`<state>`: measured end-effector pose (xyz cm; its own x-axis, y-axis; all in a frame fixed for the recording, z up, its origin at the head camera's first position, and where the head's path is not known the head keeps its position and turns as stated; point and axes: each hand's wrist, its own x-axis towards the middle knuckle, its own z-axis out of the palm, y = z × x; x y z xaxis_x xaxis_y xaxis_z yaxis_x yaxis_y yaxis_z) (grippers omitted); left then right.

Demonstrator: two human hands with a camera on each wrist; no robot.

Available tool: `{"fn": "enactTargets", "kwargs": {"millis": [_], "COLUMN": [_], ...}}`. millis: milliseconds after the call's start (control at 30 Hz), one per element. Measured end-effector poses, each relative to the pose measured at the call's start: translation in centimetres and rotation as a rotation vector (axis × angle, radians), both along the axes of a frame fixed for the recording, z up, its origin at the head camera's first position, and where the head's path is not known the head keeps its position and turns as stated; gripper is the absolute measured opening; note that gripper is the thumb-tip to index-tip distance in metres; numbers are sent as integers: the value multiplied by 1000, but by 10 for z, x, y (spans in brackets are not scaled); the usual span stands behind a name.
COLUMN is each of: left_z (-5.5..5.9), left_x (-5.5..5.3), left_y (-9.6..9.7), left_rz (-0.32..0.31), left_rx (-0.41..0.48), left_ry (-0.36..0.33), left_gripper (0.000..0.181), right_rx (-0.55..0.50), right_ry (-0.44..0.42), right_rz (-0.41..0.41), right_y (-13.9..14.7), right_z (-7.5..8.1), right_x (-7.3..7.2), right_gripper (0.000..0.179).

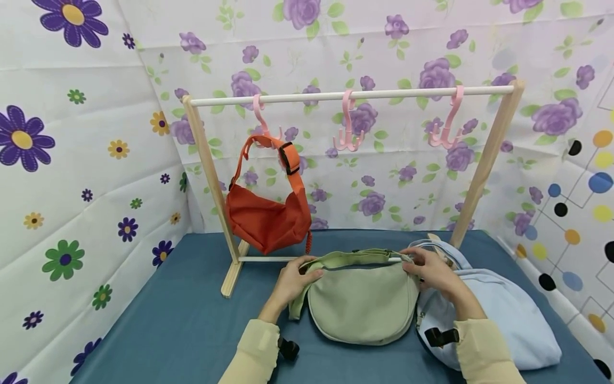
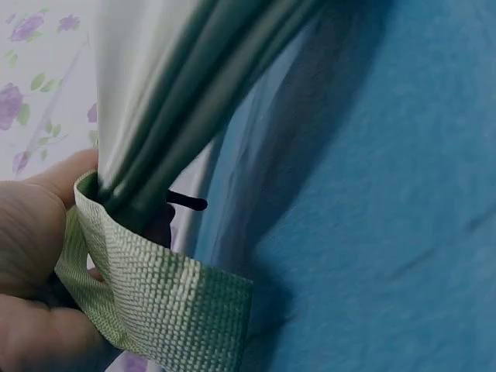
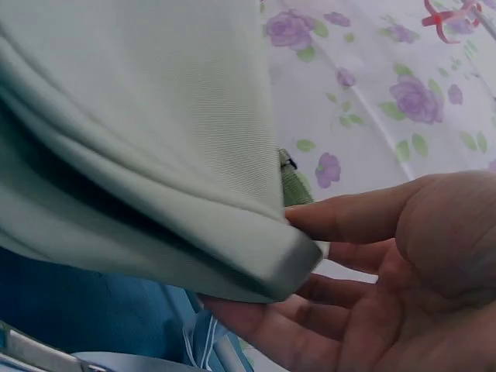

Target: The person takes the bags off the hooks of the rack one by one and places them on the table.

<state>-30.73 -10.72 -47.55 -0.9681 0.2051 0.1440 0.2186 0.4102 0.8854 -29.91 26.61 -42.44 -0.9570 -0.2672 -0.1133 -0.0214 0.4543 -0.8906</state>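
A sage-green shoulder bag [image 1: 364,306] is held upright just in front of the rack, its webbing strap [image 1: 352,259] lying along the top. My left hand [image 1: 289,284] pinches the bag's left upper corner; in the left wrist view the woven strap [image 2: 174,291] loops past the fingers there. With thumb and fingers, my right hand [image 1: 431,271] grips the opposite upper corner, and the right wrist view shows that bag end [image 3: 287,260] between them. A light blue bag [image 1: 503,314] lies beside my right forearm, partly covered by it.
A wooden rack with a white rail [image 1: 312,97] stands behind. An orange bag [image 1: 268,218] hangs by its strap from the left pink hook [image 1: 259,114]. The middle hook [image 1: 347,125] and right hook [image 1: 451,120] carry nothing. Blue cloth [image 1: 192,330] covers the table; patterned sheets surround it.
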Motion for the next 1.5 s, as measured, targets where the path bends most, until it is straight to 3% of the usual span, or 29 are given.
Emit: {"fn": "enactTargets", "kwargs": {"millis": [267, 500, 733, 900, 1267, 1500], "left_z": [-5, -12, -11, -11, -14, -12], "left_x": [1, 2, 3, 4, 4, 6], "left_y": [6, 4, 3, 5, 11, 12], "left_rz": [20, 14, 32, 33, 34, 41], "left_rx": [-59, -37, -113, -150, -199, -206], "left_ry": [-13, -41, -8, 10, 18, 2], "left_gripper": [50, 49, 47, 47, 49, 51], "right_rx": [-21, 46, 116, 210, 383, 574], "right_ry": [-16, -12, 66, 111, 108, 145], "right_rz": [57, 22, 15, 23, 10, 16], "right_y": [1, -2, -4, -7, -16, -26], "right_z": [-9, -13, -15, -17, -12, -18], "right_x": [-4, -1, 0, -1, 1, -3], "right_gripper": [68, 55, 45, 44, 50, 52]}}
